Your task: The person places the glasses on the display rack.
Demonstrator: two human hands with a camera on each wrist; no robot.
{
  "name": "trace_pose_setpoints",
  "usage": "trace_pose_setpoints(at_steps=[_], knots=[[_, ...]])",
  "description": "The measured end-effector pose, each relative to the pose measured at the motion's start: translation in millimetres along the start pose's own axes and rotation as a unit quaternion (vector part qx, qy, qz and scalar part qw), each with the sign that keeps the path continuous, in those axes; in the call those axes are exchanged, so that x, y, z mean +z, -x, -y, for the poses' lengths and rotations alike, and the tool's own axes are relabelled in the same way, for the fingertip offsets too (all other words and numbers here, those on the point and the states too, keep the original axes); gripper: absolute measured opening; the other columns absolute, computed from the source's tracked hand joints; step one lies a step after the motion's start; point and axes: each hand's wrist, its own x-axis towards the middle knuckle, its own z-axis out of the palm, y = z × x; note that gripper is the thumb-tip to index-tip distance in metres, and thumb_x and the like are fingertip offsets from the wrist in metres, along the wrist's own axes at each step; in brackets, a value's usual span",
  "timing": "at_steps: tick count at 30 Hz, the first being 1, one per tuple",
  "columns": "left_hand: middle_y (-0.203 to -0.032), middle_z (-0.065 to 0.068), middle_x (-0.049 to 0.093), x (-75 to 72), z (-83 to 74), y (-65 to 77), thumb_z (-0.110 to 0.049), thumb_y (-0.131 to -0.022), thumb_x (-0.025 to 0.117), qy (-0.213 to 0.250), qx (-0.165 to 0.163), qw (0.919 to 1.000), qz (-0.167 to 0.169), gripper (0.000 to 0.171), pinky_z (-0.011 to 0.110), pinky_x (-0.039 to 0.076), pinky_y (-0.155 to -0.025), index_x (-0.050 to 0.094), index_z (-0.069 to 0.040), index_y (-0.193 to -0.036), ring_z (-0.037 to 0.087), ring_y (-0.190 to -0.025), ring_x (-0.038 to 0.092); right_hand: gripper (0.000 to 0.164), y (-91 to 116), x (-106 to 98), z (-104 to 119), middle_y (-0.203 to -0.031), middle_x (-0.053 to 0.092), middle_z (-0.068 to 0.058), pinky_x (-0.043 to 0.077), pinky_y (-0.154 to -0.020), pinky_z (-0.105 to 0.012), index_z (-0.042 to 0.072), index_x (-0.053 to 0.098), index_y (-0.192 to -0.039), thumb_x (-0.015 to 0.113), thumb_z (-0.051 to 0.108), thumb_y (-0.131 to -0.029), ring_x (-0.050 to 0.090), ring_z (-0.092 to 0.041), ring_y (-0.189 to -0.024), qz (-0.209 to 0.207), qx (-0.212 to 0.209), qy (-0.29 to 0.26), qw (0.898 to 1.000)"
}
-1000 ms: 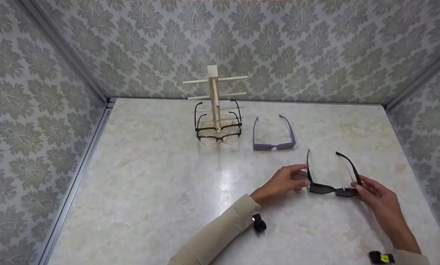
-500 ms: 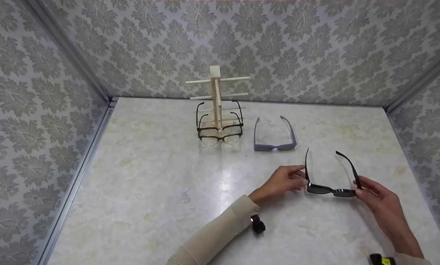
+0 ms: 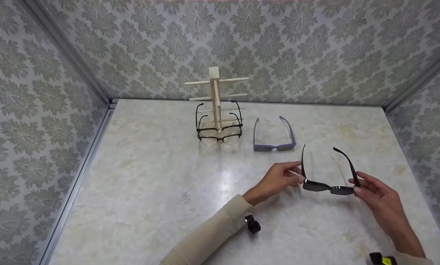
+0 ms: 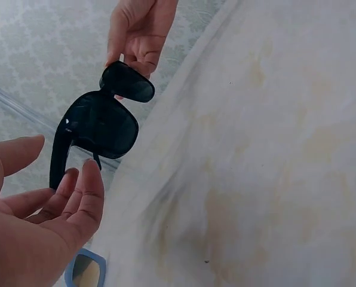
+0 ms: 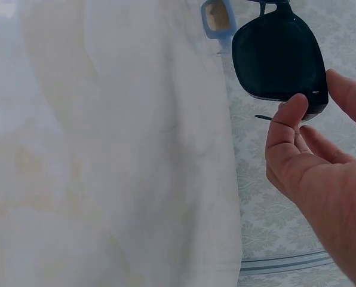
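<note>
Black sunglasses (image 3: 315, 186) with their temples unfolded are held between both hands, a little above the table. My right hand (image 3: 380, 197) pinches the frame at its right hinge corner. At the other side my left hand (image 3: 278, 178) holds the left temple near the hinge. In the left wrist view, its fingers (image 4: 89, 194) bend round the temple while the thumb looks slightly apart from it. The dark lens (image 5: 279, 57) fills the top of the right wrist view, partly covered by a fingertip. Beyond the hands, purple sunglasses (image 3: 275, 148) lie unfolded on the table.
A wooden glasses stand (image 3: 215, 86) with crossbars rises near the back wall. Two black-rimmed pairs of glasses (image 3: 220, 139) hang low on it. Patterned walls (image 3: 223, 40) enclose the marbled table (image 3: 138, 191) at the back and sides.
The black sunglasses have shifted slightly left and away from me, tilting a little. My left hand has moved left with them; the right hand has barely moved.
</note>
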Motion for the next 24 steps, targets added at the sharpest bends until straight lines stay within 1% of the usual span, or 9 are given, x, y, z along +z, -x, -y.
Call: trace_pose_setpoints(at_steps=[6, 9, 13, 17, 22, 24], knots=[[-0.119, 0.005, 0.074, -3.6, -5.7, 5.0, -0.001, -0.101, 0.076, -0.017, 0.001, 0.9998, -0.006, 0.06, 0.031, 0.066, -0.088, 0.057, 0.002, -0.157, 0.011, -0.099, 0.075, 0.061, -0.6, 6.3, 2.9, -0.127, 0.078, -0.001, 0.062, -0.092, -0.023, 0.003, 0.053, -0.162, 0.071, -0.007, -0.104, 0.075, -0.01, -0.117, 0.008, -0.027, -0.011, 1.0], [-0.12, 0.006, 0.074, -5.4, -9.1, 6.9, -0.001, -0.101, 0.077, -0.023, 0.002, 0.9997, -0.012, 0.06, 0.031, 0.066, -0.087, 0.057, 0.002, -0.157, 0.01, -0.098, 0.075, 0.061, -2.0, 10.8, 5.7, -0.128, 0.077, -0.002, 0.062, -0.093, -0.023, 0.003, 0.054, -0.162, 0.071, -0.007, -0.104, 0.074, -0.01, -0.117, 0.009, -0.037, -0.011, 0.999], [-0.12, 0.006, 0.074, -8.5, -13.7, 8.8, -0.001, -0.1, 0.077, -0.028, 0.008, 0.9994, -0.02, 0.062, 0.031, 0.066, -0.087, 0.057, 0.002, -0.158, 0.011, -0.097, 0.075, 0.062, -4.4, 17.4, 9.1, -0.128, 0.077, -0.004, 0.062, -0.093, -0.023, -0.002, 0.051, -0.162, 0.071, -0.007, -0.104, 0.073, -0.011, -0.117, 0.009, -0.047, -0.007, 0.999], [-0.121, 0.006, 0.074, -12.3, -17.2, 11.6, 0.001, -0.099, 0.077, -0.032, 0.014, 0.999, -0.029, 0.062, 0.031, 0.066, -0.087, 0.057, 0.002, -0.157, 0.011, -0.097, 0.076, 0.062, -6.8, 24.1, 10.7, -0.128, 0.076, -0.005, 0.062, -0.093, -0.023, -0.003, 0.052, -0.161, 0.072, -0.007, -0.103, 0.073, -0.012, -0.117, 0.01, -0.053, 0.0, 0.999], [-0.123, 0.011, 0.075, -16.1, -19.4, 15.5, 0.001, -0.098, 0.077, -0.03, 0.017, 0.9986, -0.041, 0.062, 0.03, 0.065, -0.087, 0.057, 0.003, -0.157, 0.011, -0.096, 0.077, 0.061, -8.7, 31.0, 11.2, -0.128, 0.076, -0.005, 0.062, -0.091, -0.023, -0.004, 0.052, -0.16, 0.073, -0.006, -0.103, 0.072, -0.012, -0.117, 0.008, -0.061, 0.012, 0.998], [-0.122, 0.01, 0.075, -17.2, -20.6, 17.1, 0.001, -0.098, 0.077, -0.028, 0.017, 0.9983, -0.048, 0.061, 0.03, 0.065, -0.086, 0.058, 0.003, -0.156, 0.011, -0.096, 0.076, 0.061, -9.3, 33.7, 11.6, -0.127, 0.076, -0.005, 0.062, -0.091, -0.022, -0.004, 0.052, -0.16, 0.073, -0.006, -0.103, 0.071, -0.012, -0.117, 0.007, -0.064, 0.017, 0.998]])
